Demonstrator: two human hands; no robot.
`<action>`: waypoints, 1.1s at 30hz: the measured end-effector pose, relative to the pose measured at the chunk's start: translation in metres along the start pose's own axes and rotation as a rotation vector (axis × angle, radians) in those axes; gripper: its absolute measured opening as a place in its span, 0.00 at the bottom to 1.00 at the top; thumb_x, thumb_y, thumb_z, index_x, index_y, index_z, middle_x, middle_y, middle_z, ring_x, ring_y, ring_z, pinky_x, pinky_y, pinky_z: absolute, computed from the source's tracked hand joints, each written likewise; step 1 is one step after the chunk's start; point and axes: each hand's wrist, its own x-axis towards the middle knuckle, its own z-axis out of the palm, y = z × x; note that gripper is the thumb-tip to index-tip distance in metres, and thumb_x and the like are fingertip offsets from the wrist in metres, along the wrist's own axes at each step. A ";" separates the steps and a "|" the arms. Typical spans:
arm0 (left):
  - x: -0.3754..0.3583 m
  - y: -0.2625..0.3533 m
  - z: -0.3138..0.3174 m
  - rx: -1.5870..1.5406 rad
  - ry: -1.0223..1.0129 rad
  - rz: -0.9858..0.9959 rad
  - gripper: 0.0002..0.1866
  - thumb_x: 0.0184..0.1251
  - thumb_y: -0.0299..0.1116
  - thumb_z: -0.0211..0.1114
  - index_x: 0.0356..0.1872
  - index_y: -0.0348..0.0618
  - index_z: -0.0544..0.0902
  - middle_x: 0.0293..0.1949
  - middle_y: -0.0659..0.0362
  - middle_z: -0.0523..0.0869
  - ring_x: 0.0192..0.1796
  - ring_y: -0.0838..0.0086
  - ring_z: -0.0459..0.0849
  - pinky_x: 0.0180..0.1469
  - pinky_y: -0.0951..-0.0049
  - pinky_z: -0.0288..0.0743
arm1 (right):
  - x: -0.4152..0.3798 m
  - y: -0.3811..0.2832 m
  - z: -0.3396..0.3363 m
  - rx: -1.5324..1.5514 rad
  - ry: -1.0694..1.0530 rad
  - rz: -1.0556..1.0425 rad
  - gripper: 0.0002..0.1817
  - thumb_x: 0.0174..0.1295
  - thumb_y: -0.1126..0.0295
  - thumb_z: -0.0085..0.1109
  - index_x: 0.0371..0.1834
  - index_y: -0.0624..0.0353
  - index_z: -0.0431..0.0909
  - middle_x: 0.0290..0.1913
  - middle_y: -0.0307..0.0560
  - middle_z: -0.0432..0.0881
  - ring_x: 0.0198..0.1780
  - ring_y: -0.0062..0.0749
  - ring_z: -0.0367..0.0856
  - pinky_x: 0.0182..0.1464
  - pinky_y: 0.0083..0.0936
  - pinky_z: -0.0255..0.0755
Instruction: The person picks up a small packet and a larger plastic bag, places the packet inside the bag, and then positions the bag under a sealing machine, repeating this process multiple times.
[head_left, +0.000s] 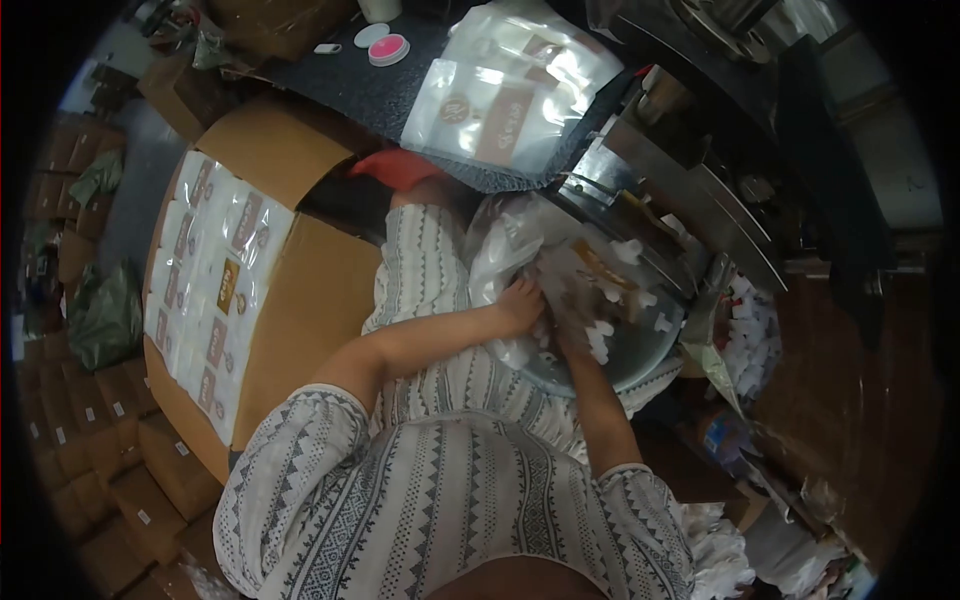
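My left hand (520,306) is at the left side of a round metal basin (645,350), its fingers curled on clear crinkled plastic (505,262). What they grip is hard to make out. My right hand (562,318) reaches into the basin beside it, dark and blurred, with its fingers hidden. Small white pieces (600,340) and a plastic wrapper with a brown-orange label (600,265) lie in the basin, which rests at my lap. Just beyond it stands a metal machine (640,215).
Printed plastic bags (480,120) lie on the dark table (300,75) near a pink round tin (388,49). An open carton (320,290) of white packs (215,280) stands at left, with stacked boxes (150,490) behind. A bag of white scraps (750,335) is at right.
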 end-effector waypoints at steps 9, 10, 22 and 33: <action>-0.075 -0.017 -0.114 -0.649 -0.095 0.159 0.18 0.64 0.44 0.61 0.42 0.37 0.82 0.42 0.47 0.81 0.44 0.51 0.80 0.48 0.60 0.73 | 0.004 -0.321 -0.270 0.344 -0.788 0.113 0.16 0.67 0.65 0.53 0.53 0.61 0.76 0.43 0.52 0.84 0.44 0.39 0.83 0.48 0.29 0.74; -0.079 -0.022 -0.135 -0.762 -0.115 0.140 0.16 0.66 0.41 0.61 0.39 0.36 0.82 0.39 0.47 0.82 0.40 0.51 0.81 0.44 0.61 0.75 | 0.006 -0.349 -0.302 0.399 -0.641 0.181 0.16 0.66 0.67 0.55 0.54 0.61 0.76 0.44 0.52 0.84 0.44 0.38 0.84 0.47 0.28 0.74; -0.044 -0.079 -0.199 0.065 0.867 -0.320 0.30 0.59 0.41 0.67 0.61 0.41 0.69 0.64 0.43 0.65 0.66 0.44 0.62 0.65 0.48 0.55 | 0.059 -0.293 -0.400 -0.444 0.245 0.223 0.12 0.63 0.67 0.54 0.46 0.61 0.78 0.39 0.60 0.81 0.42 0.60 0.78 0.45 0.44 0.72; -0.081 -0.083 -0.224 -0.114 0.830 -0.348 0.09 0.59 0.29 0.64 0.40 0.43 0.82 0.34 0.55 0.80 0.39 0.57 0.80 0.41 0.62 0.72 | 0.056 -0.290 -0.408 -0.071 0.408 0.268 0.15 0.66 0.75 0.53 0.55 0.60 0.77 0.40 0.44 0.82 0.37 0.24 0.80 0.36 0.25 0.77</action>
